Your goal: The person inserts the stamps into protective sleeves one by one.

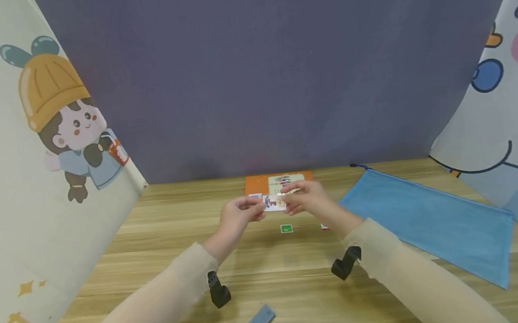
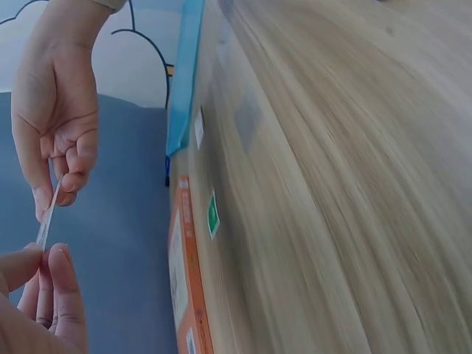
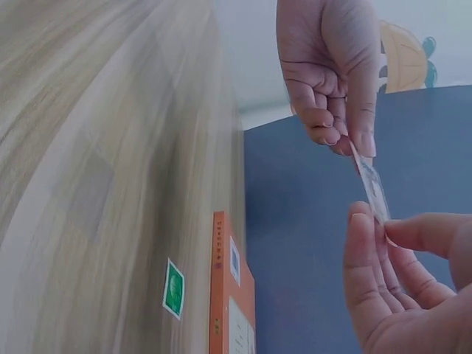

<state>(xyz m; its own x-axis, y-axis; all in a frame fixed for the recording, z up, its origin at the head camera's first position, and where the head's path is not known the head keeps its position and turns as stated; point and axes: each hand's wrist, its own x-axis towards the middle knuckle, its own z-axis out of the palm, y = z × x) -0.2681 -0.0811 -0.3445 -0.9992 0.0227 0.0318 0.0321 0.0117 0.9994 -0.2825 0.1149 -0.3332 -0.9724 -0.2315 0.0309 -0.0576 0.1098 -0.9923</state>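
Observation:
Between my two hands a small printed card [image 1: 274,202] with a white edge is held above the table, in front of an orange book [image 1: 256,183]. My left hand [image 1: 240,211] pinches its left end between thumb and fingers. The right hand [image 1: 311,198] pinches the opposite end. Both wrist views show the card edge-on, thin and flat. A small green stamp-like piece [image 1: 286,228] with a white border lies on the table below the hands. Partly hidden by the right forearm is another small piece [image 1: 324,226] with a red edge.
A blue drawstring pouch [image 1: 433,222] lies flat on the right of the wooden table [image 1: 153,229]. Close to the front is a small grey-blue block [image 1: 262,320]. A dark curtain [image 1: 251,79] hangs behind the table, with cartoon-printed walls on both sides.

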